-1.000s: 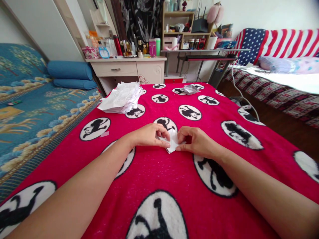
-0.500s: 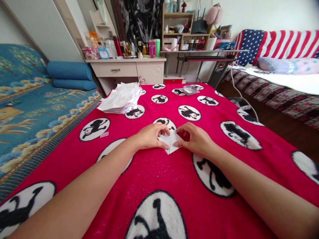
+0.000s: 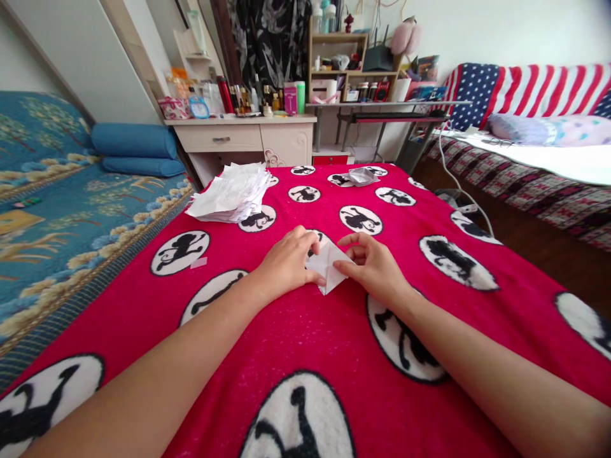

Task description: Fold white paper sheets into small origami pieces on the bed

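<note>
Since half a second ago, the right hand (image 3: 375, 264) has loosened its finger curl, and more of the small folded white paper (image 3: 329, 264) shows between the hands. That paper lies ahead of the person, one corner pointing nearer. Across it, the left hand (image 3: 286, 257) sets its thumb on the lower left edge; the right thumb lies on the right half. The hands are apart from each other, both touching the paper; whether either pinches from beneath, I cannot tell.

For crisp folds, I'd keep the left side steady and align edges before pressing, since the soft red plush blanket (image 3: 229, 375) with white ovals probably gives under pressure. Room to move runs nearer and rightward. Leftward lie a tiny pale rectangular scrap (image 3: 199, 262) and, farther off, a ragged-edged stack of white sheets (image 3: 231, 194); a greyish folded shape (image 3: 363, 177) sits near the far edge.
</note>
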Motion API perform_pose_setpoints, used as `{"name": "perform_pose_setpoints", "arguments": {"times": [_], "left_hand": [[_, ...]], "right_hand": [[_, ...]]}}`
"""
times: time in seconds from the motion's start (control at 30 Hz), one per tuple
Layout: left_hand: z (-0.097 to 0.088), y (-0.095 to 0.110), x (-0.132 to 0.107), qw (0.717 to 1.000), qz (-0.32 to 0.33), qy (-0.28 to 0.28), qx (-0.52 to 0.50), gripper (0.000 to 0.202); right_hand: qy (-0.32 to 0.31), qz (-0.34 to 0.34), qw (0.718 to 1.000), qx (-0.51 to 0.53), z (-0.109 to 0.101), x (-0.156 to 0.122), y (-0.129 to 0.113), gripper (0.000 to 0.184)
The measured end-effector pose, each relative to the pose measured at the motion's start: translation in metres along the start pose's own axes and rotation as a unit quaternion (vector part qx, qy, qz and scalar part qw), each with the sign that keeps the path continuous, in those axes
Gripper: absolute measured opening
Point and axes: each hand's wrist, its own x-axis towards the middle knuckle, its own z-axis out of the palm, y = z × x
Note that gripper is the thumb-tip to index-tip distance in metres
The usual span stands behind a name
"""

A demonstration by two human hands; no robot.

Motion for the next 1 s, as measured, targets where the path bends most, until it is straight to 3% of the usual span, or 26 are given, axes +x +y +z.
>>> {"name": "perform_pose_setpoints", "arguments": {"times": [0.13,0.2,0.27,0.4,0.67,0.87,1.0], "left_hand": [[0.000,0.016,-0.002,0.998,0.042,-0.043,0.016,0.010],[0.002,0.021,-0.004,0.996,0.059,-0.064,-0.013,0.002],[0.004,0.025,-0.005,0.995,0.068,-0.060,-0.028,0.006],[0.005,0.034,-0.008,0.998,0.057,-0.028,-0.005,0.037],[0.010,0.044,-0.015,0.994,0.071,0.075,0.038,0.021],[0.009,0.038,-0.011,0.994,0.048,0.090,-0.037,0.020],[0.011,0.027,-0.003,0.978,-0.044,0.091,-0.182,0.027]], "right_hand": [[0.074,-0.018,0.996,0.042,0.004,-0.003,-0.007,0.024],[0.095,-0.039,0.994,0.038,0.004,-0.005,-0.009,0.018],[0.106,-0.061,0.992,0.025,0.005,-0.007,-0.011,0.012],[0.115,-0.102,0.988,-0.003,0.007,-0.013,-0.016,0.006],[0.083,-0.212,0.973,-0.043,0.005,-0.021,-0.027,0.010],[0.048,-0.226,0.973,-0.018,0.001,-0.020,-0.023,0.027],[0.112,-0.192,0.975,-0.007,0.000,-0.013,-0.019,0.028]]}}
